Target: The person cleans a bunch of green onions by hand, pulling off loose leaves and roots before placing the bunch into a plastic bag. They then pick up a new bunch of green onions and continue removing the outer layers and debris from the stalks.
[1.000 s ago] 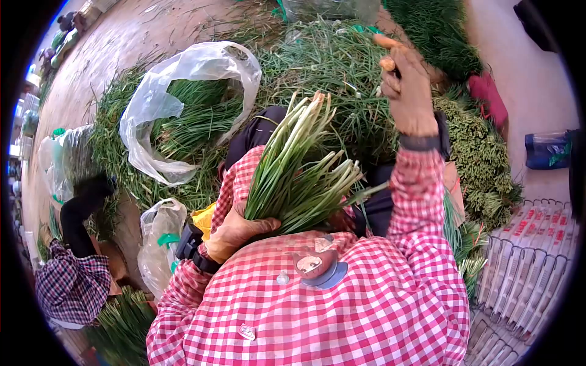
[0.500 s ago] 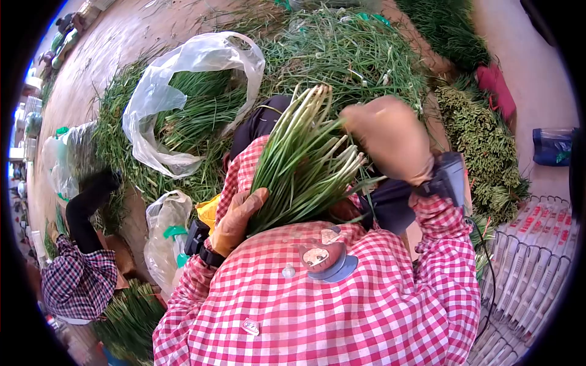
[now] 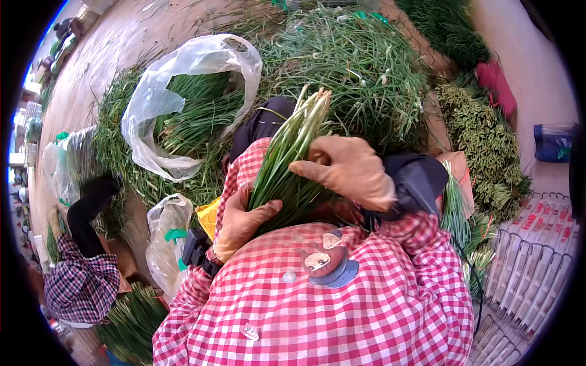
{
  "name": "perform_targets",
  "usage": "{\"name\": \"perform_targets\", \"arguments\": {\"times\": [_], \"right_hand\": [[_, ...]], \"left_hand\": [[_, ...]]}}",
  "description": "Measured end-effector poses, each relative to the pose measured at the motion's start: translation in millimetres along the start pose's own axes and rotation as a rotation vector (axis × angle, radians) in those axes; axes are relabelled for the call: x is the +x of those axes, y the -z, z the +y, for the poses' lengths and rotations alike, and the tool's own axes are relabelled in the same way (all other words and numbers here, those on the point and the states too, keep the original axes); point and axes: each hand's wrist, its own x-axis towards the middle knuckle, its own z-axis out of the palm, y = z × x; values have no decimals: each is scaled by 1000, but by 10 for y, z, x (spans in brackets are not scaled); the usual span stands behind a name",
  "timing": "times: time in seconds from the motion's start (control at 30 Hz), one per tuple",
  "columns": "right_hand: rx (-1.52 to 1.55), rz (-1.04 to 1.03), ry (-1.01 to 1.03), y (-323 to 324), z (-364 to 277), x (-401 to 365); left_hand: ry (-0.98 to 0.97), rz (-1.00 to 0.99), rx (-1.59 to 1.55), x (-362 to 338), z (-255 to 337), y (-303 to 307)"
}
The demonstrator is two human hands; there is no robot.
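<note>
A bunch of long green stalks with pale ends (image 3: pixel 287 152) leans over my lap, pale ends pointing up and away from me. Gloved, my left hand (image 3: pixel 244 219) is wrapped round the lower green part of the bunch. My right hand (image 3: pixel 351 169), also gloved, lies against the right side of the bunch near its upper half, thumb and fingers curved around stalks. What exactly the right fingertips pinch is hidden. Behind the bunch spreads a large heap of loose green stalks (image 3: pixel 348 67).
An open clear plastic bag (image 3: pixel 146 116) holds more stalks at the upper left. Another bag (image 3: pixel 165 238) lies by my left arm. A person in a checked shirt (image 3: pixel 82 280) sits far left. Green bundles (image 3: pixel 482 152) and metal racks (image 3: pixel 525 268) are at right.
My right hand has moved down and left to the bunch. The pale-ended stalks that fanned out to the right are no longer visible there. My left hand has shifted slightly.
</note>
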Motion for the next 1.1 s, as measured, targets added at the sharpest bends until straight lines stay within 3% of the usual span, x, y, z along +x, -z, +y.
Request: {"name": "perform_targets", "arguments": {"times": [0.03, 0.2, 0.27, 0.3, 0.37, 0.43, 0.47, 0.5, 0.57, 0.6, 0.63, 0.7, 0.77, 0.83, 0.9, 0.97, 1.07, 1.1], "right_hand": [[199, 176, 155, -190, 87, 75], [820, -309, -92, -138, 53, -43], [993, -421, 4, -22, 25, -171], [1050, -465, 91, 36, 52, -225], [1139, -377, 579, 98, 177, -285], [1204, -217, 637, 360, 403, -406], [1230, -132, 664, 517, 509, -452], [1253, -46, 694, 614, 511, -457], [575, 409, -13, 699, 436, -434], [172, 581, -17, 521, 828, -401], [42, 673, 32, 441, 696, -376], [548, 312, 27, 513, 253, -464], [737, 249, -170, 347, -59, -490], [238, 286, 13, 87, -47, -304], [36, 167, -143, -94, 43, -145], [420, 100, -120, -191, 45, -101], [372, 36, -155, -109, -47, -127], [307, 124, -14, -102, -31, -131]], "left_hand": [[-15, -7, 26, -19, 27, -20], [40, -127, -175, -32, 34, 68], [-21, -129, -166, -59, 41, 71], [41, -144, -246, -33, 16, 91], [131, -118, -362, -1, 21, 113], [199, -52, -433, -23, 64, 75], [64, -160, -536, -51, -15, 51], [109, -106, -542, -36, -60, 79], [189, 3, -553, 9, -138, 166], [160, 9, -563, 24, -194, 180], [157, 9, -569, 28, -221, 199], [156, 13, -576, 13, -255, 227], [55, 41, -478, -59, -141, 102], [-27, -6, -433, -96, -209, 137], [-71, -48, -338, -75, -363, 288], [-132, -105, -377, -115, -350, 242], [-221, -185, -431, -173, -305, 174], [-246, -215, -447, -173, -299, 169]]}}
